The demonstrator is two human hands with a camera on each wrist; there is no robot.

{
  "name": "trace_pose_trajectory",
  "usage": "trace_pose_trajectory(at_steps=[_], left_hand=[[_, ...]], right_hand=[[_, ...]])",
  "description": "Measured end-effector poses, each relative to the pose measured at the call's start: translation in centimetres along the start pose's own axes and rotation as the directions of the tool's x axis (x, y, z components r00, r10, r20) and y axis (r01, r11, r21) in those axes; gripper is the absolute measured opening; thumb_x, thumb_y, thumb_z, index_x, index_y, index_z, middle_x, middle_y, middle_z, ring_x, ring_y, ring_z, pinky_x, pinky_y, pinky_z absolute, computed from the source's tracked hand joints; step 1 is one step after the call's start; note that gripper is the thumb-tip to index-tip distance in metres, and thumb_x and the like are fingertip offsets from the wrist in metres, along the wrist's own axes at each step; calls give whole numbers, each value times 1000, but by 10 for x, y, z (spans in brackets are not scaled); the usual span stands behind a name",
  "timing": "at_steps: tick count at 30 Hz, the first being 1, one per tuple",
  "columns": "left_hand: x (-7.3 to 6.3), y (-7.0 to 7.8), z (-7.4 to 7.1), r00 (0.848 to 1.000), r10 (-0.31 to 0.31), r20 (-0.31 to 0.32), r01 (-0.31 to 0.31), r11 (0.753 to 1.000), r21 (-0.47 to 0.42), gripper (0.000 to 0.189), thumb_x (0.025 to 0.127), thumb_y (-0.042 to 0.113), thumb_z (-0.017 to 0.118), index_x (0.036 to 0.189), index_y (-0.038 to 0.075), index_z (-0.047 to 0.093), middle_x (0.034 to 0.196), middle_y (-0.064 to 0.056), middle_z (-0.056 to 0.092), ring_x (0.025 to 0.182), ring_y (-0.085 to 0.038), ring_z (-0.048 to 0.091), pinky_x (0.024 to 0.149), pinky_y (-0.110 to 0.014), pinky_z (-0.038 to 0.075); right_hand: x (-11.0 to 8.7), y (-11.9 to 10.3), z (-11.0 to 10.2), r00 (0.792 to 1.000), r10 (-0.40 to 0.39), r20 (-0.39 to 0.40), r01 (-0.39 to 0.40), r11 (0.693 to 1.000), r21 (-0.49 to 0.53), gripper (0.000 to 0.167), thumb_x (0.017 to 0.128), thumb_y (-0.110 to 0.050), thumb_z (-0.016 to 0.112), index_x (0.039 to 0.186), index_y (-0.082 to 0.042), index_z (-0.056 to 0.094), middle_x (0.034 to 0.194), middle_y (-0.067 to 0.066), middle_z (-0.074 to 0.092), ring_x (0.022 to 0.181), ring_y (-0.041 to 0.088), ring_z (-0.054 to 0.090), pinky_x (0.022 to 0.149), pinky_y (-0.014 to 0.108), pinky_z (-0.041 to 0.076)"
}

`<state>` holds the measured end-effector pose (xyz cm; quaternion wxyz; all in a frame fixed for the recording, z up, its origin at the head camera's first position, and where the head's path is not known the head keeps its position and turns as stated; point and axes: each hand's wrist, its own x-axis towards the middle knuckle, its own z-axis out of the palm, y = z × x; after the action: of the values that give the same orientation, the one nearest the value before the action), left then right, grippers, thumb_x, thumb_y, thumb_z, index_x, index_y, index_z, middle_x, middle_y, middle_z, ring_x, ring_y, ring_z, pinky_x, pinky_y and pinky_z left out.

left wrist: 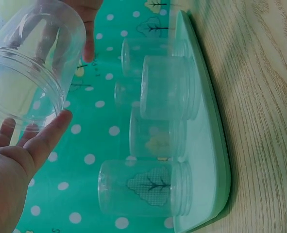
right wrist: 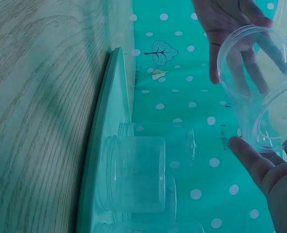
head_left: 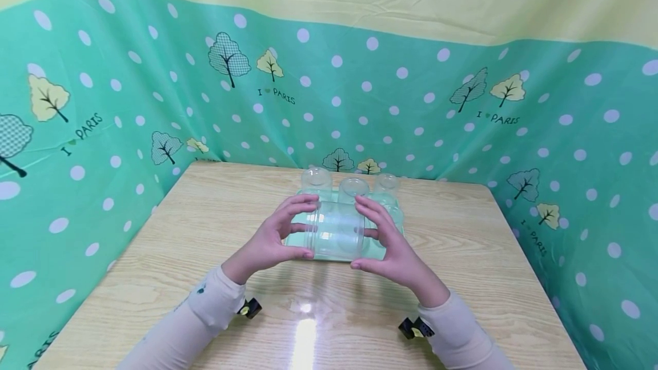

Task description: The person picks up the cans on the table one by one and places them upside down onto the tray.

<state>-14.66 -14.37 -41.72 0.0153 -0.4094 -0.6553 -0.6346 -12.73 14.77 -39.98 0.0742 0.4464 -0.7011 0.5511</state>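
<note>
A clear plastic jar (head_left: 336, 232) is held on its side above the front of a mint-green tray (head_left: 377, 251). My left hand (head_left: 277, 233) grips its threaded mouth end, thumb below and fingers above. At the smooth base end, my right hand (head_left: 393, 247) holds it with spread, bent fingers. In the left wrist view the held jar (left wrist: 41, 48) shows its screw-thread rings beside the left fingers. Several similar clear jars (left wrist: 121, 187) stand mouth-down on the tray, their threaded necks against its surface. From the right wrist, one of these jars (right wrist: 138, 174) partly covers others behind it.
The tray rests on a light wood-grain table (head_left: 205, 216) towards its back edge. Behind and on both sides hangs a green polka-dot cloth (head_left: 288, 73) with printed trees. Light glares off the tabletop between the forearms.
</note>
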Motion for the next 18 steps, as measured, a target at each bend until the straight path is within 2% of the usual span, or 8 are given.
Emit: trace_pose_trajectory(at_steps=[6,10,14,18], left_hand=[[-1,-1,-1,1000,24,-3,-24,1000,0,84,71,-15,86,144,-4,46,159,-21,30,145,-36,37,100,-61,52],[-1,0,-2,999,32,-5,-32,999,3,85,70,-15,86,145,-2,46,159,-20,31,145,-34,38,99,-64,51],[-1,0,-2,999,37,-6,-37,999,-1,86,70,-16,86,145,0,47,159,-20,31,145,-32,40,99,-65,51],[-1,0,-2,999,47,-1,-47,999,3,85,71,-17,85,145,0,46,159,-23,30,145,-32,40,99,-65,51]], right_hand=[[0,3,1,1000,-12,-19,12,1000,13,101,70,14,86,154,6,32,160,34,19,151,31,29,106,41,53],[0,3,1,1000,-16,-21,16,1000,22,100,69,16,86,153,6,32,160,34,19,150,37,29,107,39,52],[0,2,1,1000,-18,-18,18,999,26,99,69,17,85,152,9,31,160,35,19,147,46,29,107,42,52],[0,0,1,1000,-19,-21,19,1000,17,99,69,17,85,152,4,34,160,34,21,148,43,31,105,51,52]])
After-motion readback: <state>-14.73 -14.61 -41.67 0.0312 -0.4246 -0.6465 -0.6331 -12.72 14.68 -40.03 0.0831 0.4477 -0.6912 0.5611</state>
